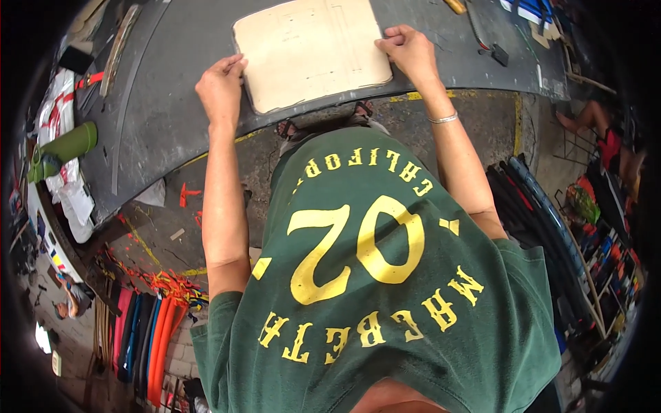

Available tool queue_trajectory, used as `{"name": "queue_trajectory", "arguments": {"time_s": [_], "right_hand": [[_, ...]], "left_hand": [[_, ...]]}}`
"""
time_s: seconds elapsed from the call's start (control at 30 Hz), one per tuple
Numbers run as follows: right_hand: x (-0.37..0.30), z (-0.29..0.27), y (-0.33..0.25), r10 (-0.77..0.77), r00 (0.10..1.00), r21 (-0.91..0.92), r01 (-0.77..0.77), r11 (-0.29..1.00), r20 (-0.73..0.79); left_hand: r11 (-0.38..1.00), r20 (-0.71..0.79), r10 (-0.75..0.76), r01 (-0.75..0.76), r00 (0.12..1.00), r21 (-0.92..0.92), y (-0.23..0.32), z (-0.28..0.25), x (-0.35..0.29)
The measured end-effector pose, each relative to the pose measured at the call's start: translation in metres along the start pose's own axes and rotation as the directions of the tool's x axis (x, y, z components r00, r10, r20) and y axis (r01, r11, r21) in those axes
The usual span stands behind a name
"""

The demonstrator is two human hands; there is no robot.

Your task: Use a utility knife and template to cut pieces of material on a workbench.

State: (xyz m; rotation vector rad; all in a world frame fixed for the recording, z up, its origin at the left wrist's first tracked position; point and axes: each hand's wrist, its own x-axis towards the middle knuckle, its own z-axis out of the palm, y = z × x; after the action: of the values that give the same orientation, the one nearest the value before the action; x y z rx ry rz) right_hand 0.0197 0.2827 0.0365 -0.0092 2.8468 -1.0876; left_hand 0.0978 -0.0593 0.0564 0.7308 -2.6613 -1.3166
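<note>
A flat, cream-coloured cardboard template (310, 58) with rounded corners lies near the front edge of the dark worktable (169, 96). Faint lines and small marks show on its face. My left hand (222, 86) pinches its left edge between thumb and fingers. At the opposite edge, higher up, my right hand (411, 56) grips it the same way, with a bracelet on that wrist. A narrow dark margin runs around the template; whether this is a separate sheet beneath it I cannot tell.
Left on the table are a wooden strip (118, 51) and a green roll (69, 148). A black-ended tool (497, 54) lies at the right. Coloured fabric rolls (162, 344) stand lower left, dark rolls (530, 227) lower right. Another person's arm (585, 120) shows far right.
</note>
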Motion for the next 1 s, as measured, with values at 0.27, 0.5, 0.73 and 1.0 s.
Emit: {"name": "queue_trajectory", "arguments": {"time_s": [0.27, 0.5, 0.73, 1.0], "right_hand": [[-0.011, -0.001, -0.012, 0.156, 0.987, 0.104, -0.159, 0.982, 0.033], [-0.012, -0.004, -0.017, 0.173, 0.984, 0.035, -0.174, 0.984, 0.027], [-0.009, 0.0, -0.01, 0.132, 0.991, 0.035, -0.133, 0.99, 0.027], [-0.01, -0.002, -0.009, 0.085, 0.996, -0.054, -0.083, 0.995, 0.039]], "left_hand": [[0.998, -0.022, -0.051, 0.05, 0.998, -0.045, 0.005, 0.0, -0.004], [0.99, 0.002, -0.103, 0.102, 0.995, -0.1, 0.002, 0.0, 0.001], [0.994, 0.017, -0.113, 0.113, 0.993, -0.005, 0.01, -0.001, -0.001], [0.828, 0.014, 0.42, -0.39, 0.907, 0.403, 0.003, 0.012, -0.006]]}}
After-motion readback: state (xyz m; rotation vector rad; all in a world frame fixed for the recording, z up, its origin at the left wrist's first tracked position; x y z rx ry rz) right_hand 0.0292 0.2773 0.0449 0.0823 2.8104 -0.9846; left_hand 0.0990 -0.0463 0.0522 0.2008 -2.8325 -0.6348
